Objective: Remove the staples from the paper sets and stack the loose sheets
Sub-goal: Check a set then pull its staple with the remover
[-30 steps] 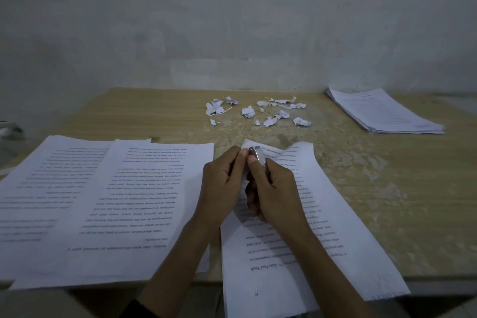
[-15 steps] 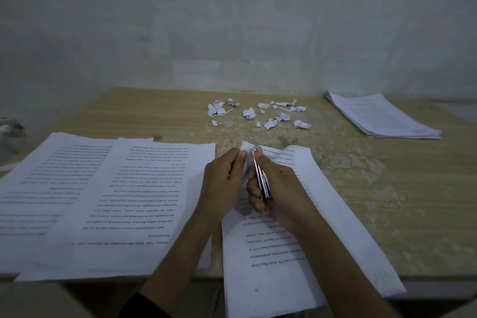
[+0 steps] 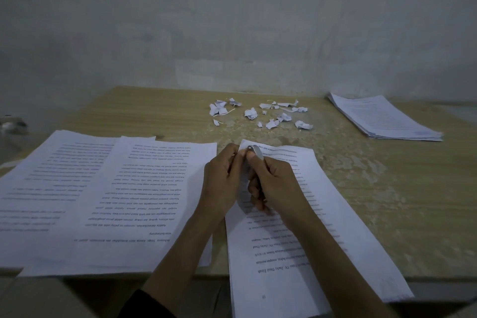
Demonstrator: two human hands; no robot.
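Now left hand [image 3: 224, 181] pinches paper set [image 3: 296, 245] corner steady so right hand [image 3: 277, 184], gripping metal tool [image 3: 256, 151], can pry staple.

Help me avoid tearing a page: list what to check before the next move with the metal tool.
1. Left hand pinches the paper set at its top corner: ok.
2. Right hand grips the metal tool, tip at that corner: ok.
3. Tool caught under a staple: cannot tell, the fingers hide it.
4. Paper set wholly on the table: not ok, its near end overhangs the edge.
5. Loose sheets lie at the left, beside the set: ok.
6. Paper scraps lie apart from that corner: ok.
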